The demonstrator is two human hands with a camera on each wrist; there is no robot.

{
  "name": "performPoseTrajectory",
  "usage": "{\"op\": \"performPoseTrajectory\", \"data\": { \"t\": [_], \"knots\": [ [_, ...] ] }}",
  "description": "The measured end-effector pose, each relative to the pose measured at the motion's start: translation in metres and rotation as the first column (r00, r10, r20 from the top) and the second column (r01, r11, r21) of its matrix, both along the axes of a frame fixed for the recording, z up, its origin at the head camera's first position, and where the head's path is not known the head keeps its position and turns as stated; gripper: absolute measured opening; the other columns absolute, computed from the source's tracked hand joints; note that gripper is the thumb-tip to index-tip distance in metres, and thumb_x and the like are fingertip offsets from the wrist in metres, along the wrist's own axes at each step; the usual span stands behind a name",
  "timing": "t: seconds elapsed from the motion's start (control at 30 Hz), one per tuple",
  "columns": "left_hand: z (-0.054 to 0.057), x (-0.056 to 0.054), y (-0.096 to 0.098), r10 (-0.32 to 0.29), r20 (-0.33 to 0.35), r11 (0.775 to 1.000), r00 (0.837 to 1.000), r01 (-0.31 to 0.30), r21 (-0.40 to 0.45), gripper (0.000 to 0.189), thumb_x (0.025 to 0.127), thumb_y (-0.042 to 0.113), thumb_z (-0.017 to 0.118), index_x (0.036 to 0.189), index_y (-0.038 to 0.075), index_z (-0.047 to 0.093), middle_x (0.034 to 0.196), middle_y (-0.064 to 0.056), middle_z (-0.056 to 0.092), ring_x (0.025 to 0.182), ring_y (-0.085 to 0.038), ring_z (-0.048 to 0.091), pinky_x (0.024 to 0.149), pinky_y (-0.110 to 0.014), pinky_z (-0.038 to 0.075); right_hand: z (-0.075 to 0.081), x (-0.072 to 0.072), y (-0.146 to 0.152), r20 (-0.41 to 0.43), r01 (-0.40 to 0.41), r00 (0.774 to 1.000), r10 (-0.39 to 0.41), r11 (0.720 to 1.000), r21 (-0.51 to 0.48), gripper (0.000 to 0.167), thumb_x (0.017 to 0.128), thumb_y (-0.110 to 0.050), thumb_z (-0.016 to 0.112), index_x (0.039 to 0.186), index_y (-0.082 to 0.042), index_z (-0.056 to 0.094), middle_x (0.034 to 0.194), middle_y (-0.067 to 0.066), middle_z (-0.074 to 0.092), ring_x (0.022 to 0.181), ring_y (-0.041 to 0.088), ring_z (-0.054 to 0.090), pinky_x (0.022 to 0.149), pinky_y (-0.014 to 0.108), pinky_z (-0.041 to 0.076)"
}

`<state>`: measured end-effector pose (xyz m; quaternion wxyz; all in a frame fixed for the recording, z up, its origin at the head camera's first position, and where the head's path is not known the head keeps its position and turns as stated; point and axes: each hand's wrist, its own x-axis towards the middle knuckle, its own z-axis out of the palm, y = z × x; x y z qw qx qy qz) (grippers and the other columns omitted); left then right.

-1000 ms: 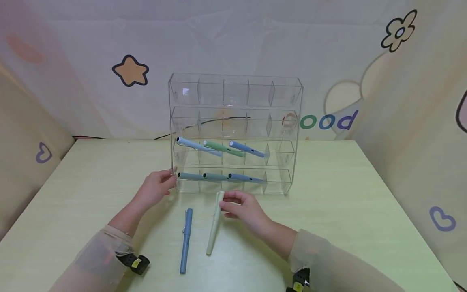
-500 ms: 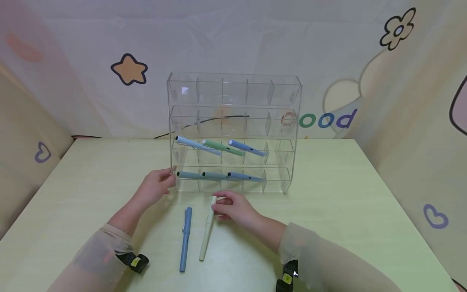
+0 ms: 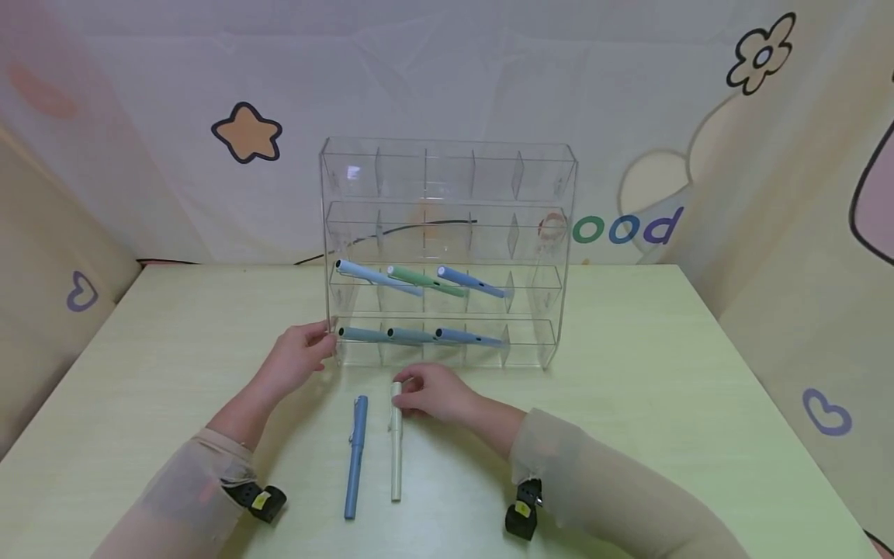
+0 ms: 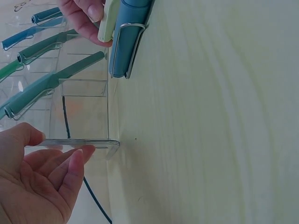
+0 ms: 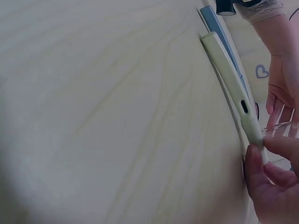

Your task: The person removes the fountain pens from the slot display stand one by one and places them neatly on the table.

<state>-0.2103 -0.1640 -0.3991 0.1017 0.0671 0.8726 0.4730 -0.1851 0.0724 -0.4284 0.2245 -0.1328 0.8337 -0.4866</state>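
Observation:
A clear pen rack (image 3: pixel 450 158) with tiers of compartments stands upright at the back of the table. My left hand (image 3: pixel 296 357) pinches its lower left side; in the left wrist view the thumb and fingers lie on either side of the clear panel (image 4: pixel 77 142). With thumb and fingers my right hand (image 3: pixel 436 392) pinches a pale green pen (image 3: pixel 396 458) at its clip end, in front of the rack. That pen lies lengthwise close over the table, right of a blue pen (image 3: pixel 356 458) that rests there, clip end toward the rack.
The rack's bottom tier bears teal and blue pens (image 3: pixel 468 338). On the tier above are a light blue pen (image 3: pixel 377 278), a green pen (image 3: pixel 426 281) and another blue pen (image 3: pixel 471 282). A printed cloth (image 3: pixel 447 78) hangs behind the pale table (image 3: pixel 663 404).
My right hand has moved left and slightly toward me with the pale green pen, which has turned nearly parallel to the blue pen. My left hand has stayed at the rack.

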Motion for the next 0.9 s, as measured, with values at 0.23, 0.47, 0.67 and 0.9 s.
{"op": "performPoseTrajectory", "data": {
  "t": [0.23, 0.47, 0.67, 0.9],
  "knots": [
    [0.001, 0.000, 0.002, -0.011, -0.011, 1.000, 1.000, 0.011, 0.002, 0.049, 0.096, 0.019, 0.042, 0.140, -0.004, 0.036, 0.127, -0.025, 0.052, 0.106, -0.036, 0.056, 0.075, -0.036, 0.053, -0.001, -0.002, -0.008, -0.032, -0.040, 0.999, 0.043, 0.994, 0.098, 0.021, 0.082, -0.007, 0.070, 0.102, -0.002, 0.064, 0.072, 0.000, 0.059, 0.060, 0.010, 0.059, 0.056, 0.021, 0.048],
    [0.000, 0.000, 0.000, -0.008, -0.013, 1.000, 1.000, 0.008, -0.006, 0.049, 0.097, 0.019, 0.043, 0.140, -0.004, 0.036, 0.125, -0.026, 0.053, 0.102, -0.036, 0.057, 0.071, -0.037, 0.052, 0.001, 0.000, -0.015, -0.081, -0.053, 0.995, 0.065, 0.989, 0.137, 0.023, 0.082, -0.009, 0.070, 0.103, -0.001, 0.065, 0.067, -0.001, 0.060, 0.058, 0.009, 0.057, 0.058, 0.020, 0.045],
    [0.000, 0.000, -0.001, -0.005, -0.026, 1.000, 1.000, 0.005, -0.007, 0.048, 0.096, 0.017, 0.043, 0.139, -0.004, 0.038, 0.124, -0.026, 0.054, 0.101, -0.036, 0.058, 0.072, -0.036, 0.053, 0.002, 0.000, -0.021, -0.035, -0.040, 0.998, 0.044, 0.993, 0.111, 0.024, 0.082, -0.010, 0.070, 0.104, -0.001, 0.064, 0.065, 0.000, 0.063, 0.057, 0.011, 0.060, 0.057, 0.020, 0.045],
    [0.000, 0.000, 0.002, -0.011, -0.035, 1.000, 0.999, 0.011, -0.015, 0.048, 0.096, 0.018, 0.042, 0.139, -0.004, 0.037, 0.124, -0.026, 0.054, 0.102, -0.036, 0.058, 0.073, -0.035, 0.053, 0.001, 0.001, -0.025, -0.012, -0.023, 1.000, 0.025, 0.996, 0.091, 0.023, 0.082, -0.009, 0.071, 0.102, 0.000, 0.064, 0.064, 0.002, 0.064, 0.055, 0.011, 0.060, 0.053, 0.020, 0.045]
  ]
}}
